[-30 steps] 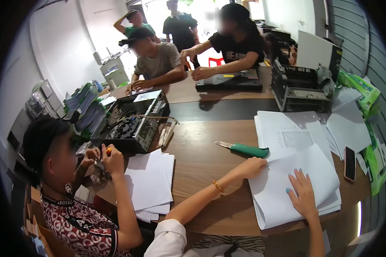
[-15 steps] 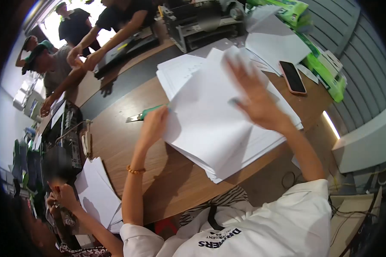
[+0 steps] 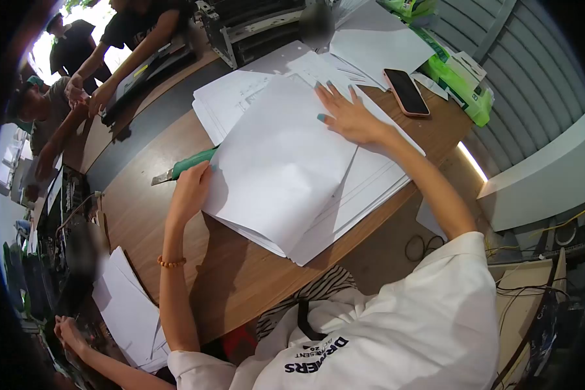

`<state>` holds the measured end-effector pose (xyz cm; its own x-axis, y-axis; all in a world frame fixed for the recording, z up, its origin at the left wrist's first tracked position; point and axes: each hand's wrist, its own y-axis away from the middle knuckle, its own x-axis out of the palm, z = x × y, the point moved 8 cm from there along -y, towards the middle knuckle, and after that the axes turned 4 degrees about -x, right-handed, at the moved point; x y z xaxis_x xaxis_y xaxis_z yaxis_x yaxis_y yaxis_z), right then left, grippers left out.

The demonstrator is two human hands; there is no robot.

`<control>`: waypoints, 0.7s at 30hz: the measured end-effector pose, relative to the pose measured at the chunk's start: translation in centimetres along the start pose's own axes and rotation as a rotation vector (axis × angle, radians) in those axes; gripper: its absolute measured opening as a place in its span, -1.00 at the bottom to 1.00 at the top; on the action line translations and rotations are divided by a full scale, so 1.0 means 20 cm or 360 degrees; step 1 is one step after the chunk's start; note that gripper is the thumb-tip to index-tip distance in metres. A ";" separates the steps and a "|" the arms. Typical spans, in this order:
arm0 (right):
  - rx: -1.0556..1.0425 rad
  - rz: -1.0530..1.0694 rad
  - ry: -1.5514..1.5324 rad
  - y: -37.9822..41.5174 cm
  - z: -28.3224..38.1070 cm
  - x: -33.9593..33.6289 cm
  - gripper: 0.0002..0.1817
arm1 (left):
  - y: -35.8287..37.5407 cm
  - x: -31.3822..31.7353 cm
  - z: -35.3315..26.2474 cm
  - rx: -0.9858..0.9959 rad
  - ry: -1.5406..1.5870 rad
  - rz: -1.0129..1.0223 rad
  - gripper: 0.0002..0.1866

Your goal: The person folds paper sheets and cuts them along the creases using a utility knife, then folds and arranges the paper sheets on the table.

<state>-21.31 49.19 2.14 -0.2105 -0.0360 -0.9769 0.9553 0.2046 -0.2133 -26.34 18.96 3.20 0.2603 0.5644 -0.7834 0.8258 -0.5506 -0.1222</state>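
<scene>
A large white sheet [image 3: 276,162], creased near its front part, lies askew over a stack of printed sheets [image 3: 231,97] on the wooden table [image 3: 136,195]. My right hand [image 3: 351,117] rests palm down on its upper right part, fingers spread. At the sheet's left edge is my left hand [image 3: 192,188], fingers closed on that edge, thumb over the paper. A green-handled cutter [image 3: 192,161] with its blade out lies just beyond my left hand, partly hidden by the hand and paper.
A phone [image 3: 406,92] lies at the right beside green packets [image 3: 458,88]. Metal equipment [image 3: 253,29] stands at the back. More papers [image 3: 127,312] are at the lower left, near another person's hand [image 3: 71,335]. Several people are at the upper left.
The view has shifted, so the table's things sit further left. My right hand, blurred and raised before, now lies on the sheet, which lies flatter. My left hand stays at the sheet's left edge.
</scene>
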 end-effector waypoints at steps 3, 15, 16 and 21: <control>0.0200 -0.0045 0.0037 -0.04 -0.08 -0.15 -0.28 | 0.00 0.00 0.00 0.0038 -0.0011 -0.0025 -0.76; -0.0454 0.0374 0.0007 0.24 0.69 0.01 -0.26 | 0.02 0.00 -0.10 0.0127 0.0053 -0.0068 -0.79; -0.0421 0.0170 -0.0045 0.22 0.66 -0.07 -0.23 | 0.02 -0.01 -0.12 0.0122 0.0065 -0.0081 -0.79; -0.0572 -0.0045 -0.0306 0.31 0.95 -0.19 -0.23 | 0.02 0.01 -0.09 -0.0068 0.0061 -0.0012 -0.78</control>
<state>-10.63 32.05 4.30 -0.1604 -0.2216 -0.9619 0.8092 0.5285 -0.2567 -25.09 19.88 4.08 0.2724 0.5921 -0.7584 0.8481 -0.5200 -0.1013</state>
